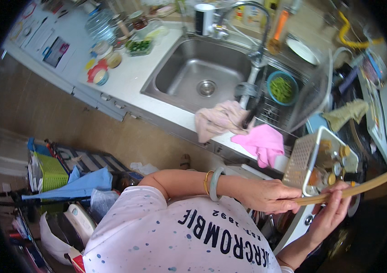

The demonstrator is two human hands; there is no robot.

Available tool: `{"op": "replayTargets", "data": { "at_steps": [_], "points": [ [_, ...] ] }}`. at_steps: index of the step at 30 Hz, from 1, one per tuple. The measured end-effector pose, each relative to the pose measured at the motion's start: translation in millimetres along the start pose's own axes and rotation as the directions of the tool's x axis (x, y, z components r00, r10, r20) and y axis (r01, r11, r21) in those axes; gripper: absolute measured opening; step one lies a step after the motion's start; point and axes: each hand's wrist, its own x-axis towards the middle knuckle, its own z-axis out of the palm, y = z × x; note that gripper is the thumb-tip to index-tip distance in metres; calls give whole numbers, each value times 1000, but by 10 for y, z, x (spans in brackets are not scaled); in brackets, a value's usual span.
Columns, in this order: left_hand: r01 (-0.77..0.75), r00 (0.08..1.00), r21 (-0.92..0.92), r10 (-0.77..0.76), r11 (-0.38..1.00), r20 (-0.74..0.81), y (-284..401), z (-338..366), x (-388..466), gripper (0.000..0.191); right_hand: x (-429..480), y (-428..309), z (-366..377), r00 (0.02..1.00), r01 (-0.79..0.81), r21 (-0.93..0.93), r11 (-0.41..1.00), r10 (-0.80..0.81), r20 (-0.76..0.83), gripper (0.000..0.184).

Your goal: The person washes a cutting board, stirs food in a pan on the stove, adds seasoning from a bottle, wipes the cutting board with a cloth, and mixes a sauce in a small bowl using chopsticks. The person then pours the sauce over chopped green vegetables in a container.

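Note:
Both hands are at the lower right, over the front of the counter. My left hand [270,196] pinches the near end of a long, thin, light brown strip [364,187], perhaps wooden chopsticks or a bamboo stick; which is not clear. The fingers of my right hand [336,204] are closed around the same strip a little farther along. From there the strip curves away to the right edge of the view. Just behind my hands stands a white plastic basket [299,163] holding glass jars with yellow lids [344,151]. A partly open drawer [294,228] lies below my hands.
A steel sink [205,73] is set in the white counter [130,82], with a beige cloth [214,121] and a pink cloth [263,143] over its front edge. A blue bowl of green vegetables [282,88] stands at its right. A green basket [54,172] is at the left.

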Motion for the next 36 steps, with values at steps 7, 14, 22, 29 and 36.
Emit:
{"op": "replayTargets", "data": {
  "at_steps": [7, 14, 22, 29, 36],
  "points": [
    [-4, 941, -322, -106, 947, -322, 231, -636, -1344, 27, 215, -196, 1535, 859, 490, -331, 807, -511, 26, 39],
    [109, 954, -413, -212, 904, -213, 507, -1259, -2404, 37, 257, -330, 3066, 658, 748, -472, 467, -613, 437, 22],
    [-123, 563, -76, 7, 990, -826, 363, -1753, -3251, 37, 623, -152, 3709, 683, 675, -194, 712, -504, 529, 31],
    [94, -517, 77, 114, 993, -848, -77, -2379, -4875, 49, 833, -36, 4113, 770, 459, -28, 888, -383, 510, 34],
    [228, -717, -92, 103, 969, -690, -417, -3113, -6416, 66, 880, -132, 4701, 848, 176, 86, 981, -195, 493, 33]
  ]
}}
